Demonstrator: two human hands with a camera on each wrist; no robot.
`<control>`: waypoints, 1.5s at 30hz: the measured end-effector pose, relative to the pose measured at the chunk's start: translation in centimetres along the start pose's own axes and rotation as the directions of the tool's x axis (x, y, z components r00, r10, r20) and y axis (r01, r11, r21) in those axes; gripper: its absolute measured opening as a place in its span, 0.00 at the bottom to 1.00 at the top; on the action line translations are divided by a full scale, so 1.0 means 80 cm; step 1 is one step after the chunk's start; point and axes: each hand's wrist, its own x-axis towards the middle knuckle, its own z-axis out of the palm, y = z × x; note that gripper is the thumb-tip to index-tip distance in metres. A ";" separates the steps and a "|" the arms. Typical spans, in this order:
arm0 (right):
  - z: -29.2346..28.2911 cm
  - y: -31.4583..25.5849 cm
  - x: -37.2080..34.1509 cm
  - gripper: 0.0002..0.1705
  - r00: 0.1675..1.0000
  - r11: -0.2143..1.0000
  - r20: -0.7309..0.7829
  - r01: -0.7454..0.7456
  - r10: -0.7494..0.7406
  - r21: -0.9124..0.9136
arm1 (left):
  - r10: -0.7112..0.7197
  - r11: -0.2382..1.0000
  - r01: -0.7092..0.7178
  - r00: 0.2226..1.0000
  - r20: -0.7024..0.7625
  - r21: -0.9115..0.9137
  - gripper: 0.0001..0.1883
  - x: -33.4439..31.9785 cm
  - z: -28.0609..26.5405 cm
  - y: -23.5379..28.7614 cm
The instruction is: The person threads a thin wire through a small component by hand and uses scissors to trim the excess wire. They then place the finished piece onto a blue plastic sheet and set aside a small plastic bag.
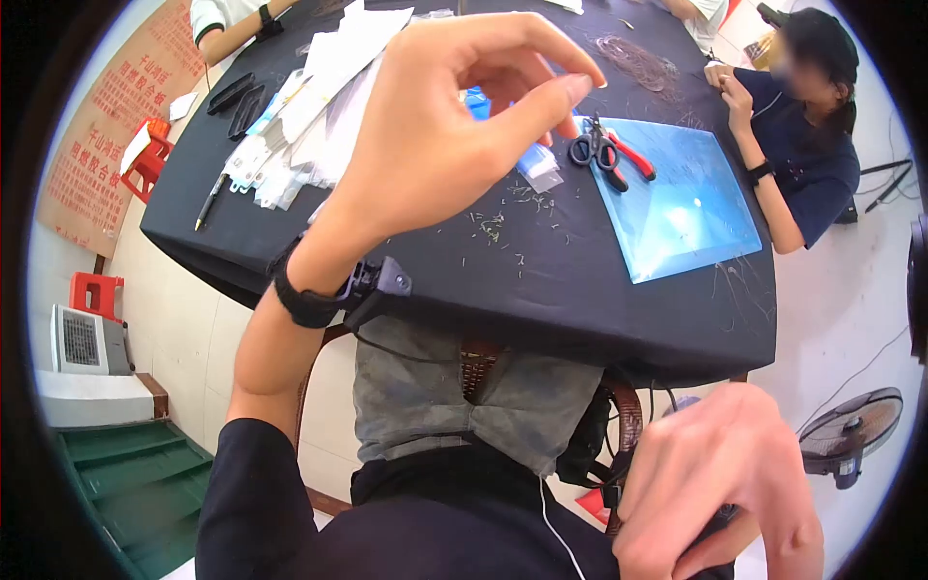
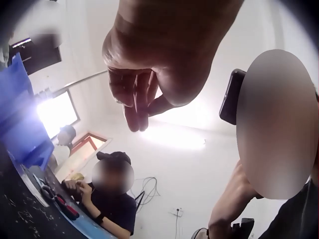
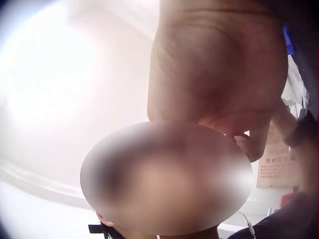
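My left hand [image 1: 454,126] is raised over the near part of the black table, fingers bent and the thumb tip close to the index fingertip. From below, the left wrist view shows the same hand [image 2: 149,84] with fingers and thumb drawn together. Low at the right, near my body, my right hand [image 1: 710,474] is bent at the knuckles, its fingertips hidden. I cannot tell whether either hand holds something thin. Beyond the left fingertips lie black-handled scissors [image 1: 593,151] and red-handled pliers [image 1: 630,159] on a blue translucent sheet [image 1: 677,213].
White papers and plastic sleeves [image 1: 290,126] pile up at the left, beside a pen [image 1: 211,201] and a black case [image 1: 249,108]. Small clippings [image 1: 493,227] dot the black tablecloth [image 1: 445,271]. Dark strands [image 1: 638,66] lie farther back. Another person [image 1: 802,126] sits at the right.
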 end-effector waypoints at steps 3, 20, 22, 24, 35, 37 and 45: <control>-0.015 -0.028 0.005 0.13 0.985 0.981 0.002 -0.174 0.175 -0.085 | -0.033 0.995 0.040 0.996 0.087 -0.086 0.10 0.025 0.017 -0.015; -0.122 -0.005 -0.180 0.09 0.113 -0.033 -0.971 -0.994 -0.213 -0.108 | -0.244 0.778 0.430 0.879 0.409 -0.458 0.16 0.057 0.085 -0.120; -0.112 0.005 -0.188 0.09 0.094 -0.036 -0.967 -0.995 -0.237 -0.089 | -0.252 0.764 0.423 0.891 0.378 -0.487 0.15 0.054 0.085 -0.120; -0.102 0.013 -0.192 0.09 0.053 -0.017 -0.961 -0.999 -0.272 -0.050 | -0.255 0.770 0.425 0.889 0.381 -0.476 0.15 0.052 0.086 -0.127; -0.075 0.035 -0.186 0.08 0.026 -0.094 -0.950 -0.996 -0.313 0.004 | -0.246 0.748 0.441 0.878 0.410 -0.496 0.14 0.045 0.090 -0.138; -0.077 0.036 -0.192 0.07 0.053 -0.115 -0.945 -0.993 -0.324 -0.017 | -0.246 0.751 0.440 0.878 0.411 -0.492 0.14 0.044 0.090 -0.139; -0.122 -0.004 -0.165 0.09 0.133 0.471 -0.959 -0.849 -0.249 -0.240 | -0.230 0.781 0.392 0.904 0.359 -0.487 0.15 0.048 0.082 -0.137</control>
